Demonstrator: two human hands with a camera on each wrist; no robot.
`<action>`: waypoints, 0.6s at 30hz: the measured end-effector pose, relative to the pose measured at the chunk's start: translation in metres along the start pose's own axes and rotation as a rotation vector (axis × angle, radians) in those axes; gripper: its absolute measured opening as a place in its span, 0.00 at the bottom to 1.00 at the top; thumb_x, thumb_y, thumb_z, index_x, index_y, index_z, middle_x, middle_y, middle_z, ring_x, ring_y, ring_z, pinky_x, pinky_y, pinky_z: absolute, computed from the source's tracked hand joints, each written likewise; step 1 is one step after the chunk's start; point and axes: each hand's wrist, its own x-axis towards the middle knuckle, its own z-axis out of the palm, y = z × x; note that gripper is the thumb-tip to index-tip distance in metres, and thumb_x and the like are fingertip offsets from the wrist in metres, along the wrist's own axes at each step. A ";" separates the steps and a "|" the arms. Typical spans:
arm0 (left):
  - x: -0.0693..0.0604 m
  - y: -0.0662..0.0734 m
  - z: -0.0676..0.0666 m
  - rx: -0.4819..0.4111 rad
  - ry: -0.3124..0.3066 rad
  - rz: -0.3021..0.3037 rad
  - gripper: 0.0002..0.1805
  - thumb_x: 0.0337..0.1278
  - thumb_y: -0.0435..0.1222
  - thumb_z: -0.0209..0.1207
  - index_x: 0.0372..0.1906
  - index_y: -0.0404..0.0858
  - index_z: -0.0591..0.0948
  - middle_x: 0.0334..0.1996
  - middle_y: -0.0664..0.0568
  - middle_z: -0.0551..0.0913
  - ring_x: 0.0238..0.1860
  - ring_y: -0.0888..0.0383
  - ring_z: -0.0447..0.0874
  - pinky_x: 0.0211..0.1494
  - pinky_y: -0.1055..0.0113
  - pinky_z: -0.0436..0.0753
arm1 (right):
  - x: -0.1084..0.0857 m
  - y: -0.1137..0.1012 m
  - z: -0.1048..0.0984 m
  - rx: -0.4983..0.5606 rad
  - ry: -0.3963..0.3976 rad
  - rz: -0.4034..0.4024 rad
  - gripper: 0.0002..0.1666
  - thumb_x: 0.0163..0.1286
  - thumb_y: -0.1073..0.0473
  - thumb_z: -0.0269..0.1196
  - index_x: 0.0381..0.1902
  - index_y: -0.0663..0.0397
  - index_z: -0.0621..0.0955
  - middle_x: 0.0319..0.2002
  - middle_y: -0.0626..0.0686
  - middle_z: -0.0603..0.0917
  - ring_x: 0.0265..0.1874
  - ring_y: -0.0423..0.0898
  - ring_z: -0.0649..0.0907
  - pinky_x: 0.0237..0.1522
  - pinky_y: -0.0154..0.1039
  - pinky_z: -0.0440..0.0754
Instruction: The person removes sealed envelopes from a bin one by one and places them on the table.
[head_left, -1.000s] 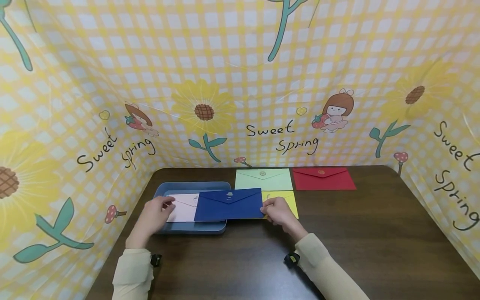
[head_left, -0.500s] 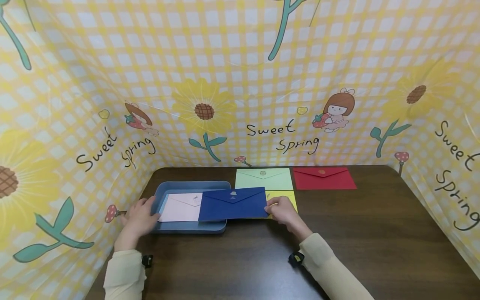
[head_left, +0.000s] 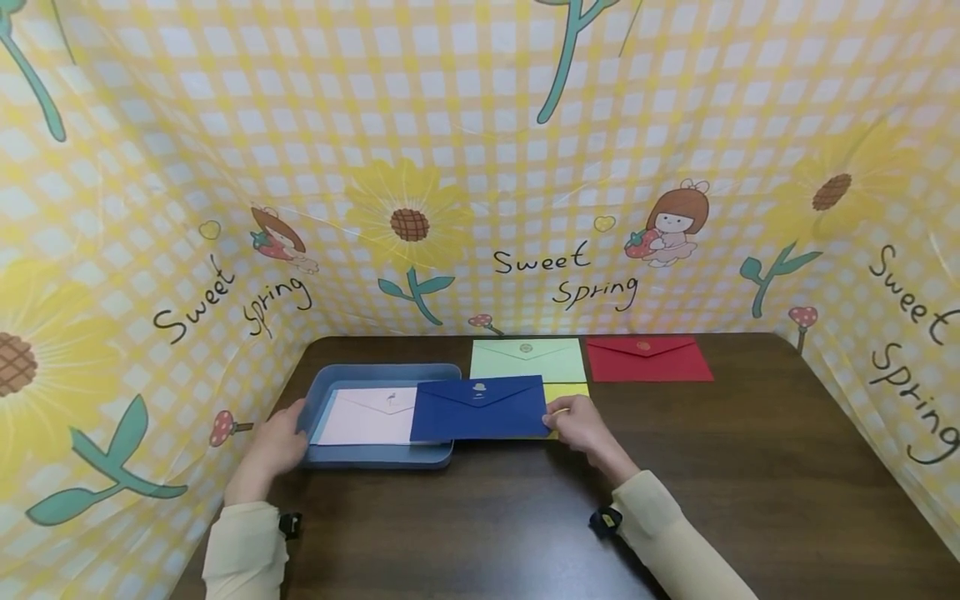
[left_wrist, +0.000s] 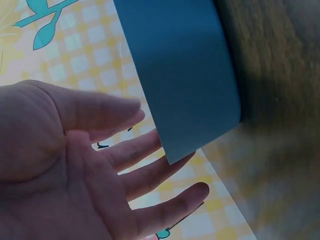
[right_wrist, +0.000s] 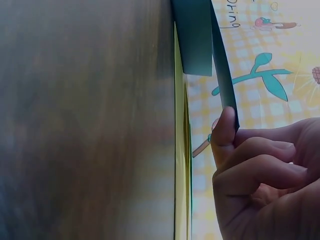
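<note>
In the head view, my right hand (head_left: 581, 425) pinches the right edge of a dark blue envelope (head_left: 480, 412) between thumb and finger. The envelope's left end lies over a pale pink envelope (head_left: 371, 417) and the tray's right rim. Its right end covers part of a yellow envelope (head_left: 567, 391). A thin edge of the blue envelope (right_wrist: 225, 80) shows raised above the table in the right wrist view. My left hand (head_left: 277, 442) is at the left rim of the blue tray (head_left: 375, 456). Its loosely extended fingers (left_wrist: 172, 210) reach beside the tray wall (left_wrist: 185, 75).
A light green envelope (head_left: 525, 364) lies behind the yellow one, with a red envelope (head_left: 648, 364) to its right. The dark wooden table (head_left: 480, 525) is bordered at the back and sides by a checked cloth (head_left: 480, 150).
My left hand has moved left from the pink envelope to the tray's left rim. My right hand has drawn the blue envelope rightward, so more of the pink one shows.
</note>
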 end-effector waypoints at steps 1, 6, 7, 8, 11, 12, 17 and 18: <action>0.000 -0.001 0.000 -0.003 -0.007 -0.004 0.34 0.64 0.24 0.50 0.73 0.15 0.61 0.67 0.15 0.66 0.68 0.20 0.65 0.69 0.27 0.62 | -0.001 0.000 -0.001 0.002 0.001 0.000 0.08 0.74 0.68 0.62 0.47 0.66 0.84 0.17 0.49 0.72 0.13 0.42 0.66 0.17 0.34 0.61; 0.000 -0.002 0.000 -0.028 -0.033 -0.025 0.36 0.57 0.20 0.49 0.74 0.15 0.61 0.68 0.16 0.66 0.63 0.24 0.72 0.66 0.31 0.70 | -0.004 -0.001 -0.009 0.011 -0.004 -0.013 0.08 0.73 0.68 0.62 0.47 0.67 0.84 0.17 0.49 0.73 0.13 0.41 0.65 0.17 0.34 0.61; 0.000 -0.002 -0.001 -0.033 -0.036 -0.027 0.37 0.56 0.20 0.49 0.74 0.15 0.61 0.68 0.16 0.66 0.62 0.25 0.72 0.64 0.32 0.71 | -0.004 -0.002 -0.011 0.011 -0.004 -0.015 0.09 0.73 0.68 0.62 0.47 0.67 0.84 0.17 0.49 0.72 0.13 0.41 0.65 0.17 0.34 0.61; 0.000 -0.002 -0.001 -0.041 -0.039 -0.032 0.37 0.56 0.20 0.49 0.74 0.15 0.60 0.68 0.16 0.66 0.59 0.27 0.74 0.61 0.34 0.73 | -0.005 -0.002 -0.013 0.008 -0.004 -0.021 0.09 0.74 0.68 0.62 0.47 0.68 0.84 0.17 0.49 0.72 0.13 0.41 0.65 0.17 0.34 0.61; 0.000 -0.003 -0.003 -0.054 -0.055 -0.050 0.37 0.57 0.20 0.49 0.75 0.16 0.60 0.68 0.16 0.65 0.57 0.28 0.74 0.57 0.36 0.75 | -0.006 -0.002 -0.019 0.006 0.002 -0.016 0.09 0.74 0.68 0.62 0.48 0.68 0.83 0.16 0.48 0.71 0.12 0.41 0.64 0.17 0.34 0.60; 0.000 -0.003 -0.003 -0.057 -0.063 -0.055 0.37 0.57 0.21 0.49 0.75 0.16 0.60 0.68 0.16 0.65 0.58 0.26 0.73 0.58 0.35 0.75 | -0.006 -0.002 -0.020 0.003 0.004 -0.013 0.09 0.74 0.68 0.62 0.48 0.67 0.83 0.16 0.48 0.71 0.12 0.41 0.64 0.17 0.34 0.60; -0.001 -0.007 -0.004 -0.039 -0.085 -0.060 0.37 0.57 0.21 0.48 0.74 0.16 0.61 0.67 0.16 0.66 0.63 0.23 0.71 0.63 0.31 0.72 | -0.006 0.001 -0.027 -0.010 0.007 0.003 0.09 0.74 0.67 0.62 0.49 0.67 0.83 0.17 0.49 0.71 0.13 0.41 0.64 0.17 0.35 0.60; -0.001 -0.008 -0.004 -0.035 -0.085 -0.054 0.37 0.56 0.22 0.48 0.74 0.16 0.61 0.67 0.16 0.66 0.64 0.22 0.70 0.64 0.31 0.71 | -0.006 0.001 -0.028 -0.012 0.006 0.000 0.10 0.74 0.67 0.61 0.49 0.67 0.83 0.17 0.49 0.71 0.13 0.41 0.64 0.17 0.34 0.60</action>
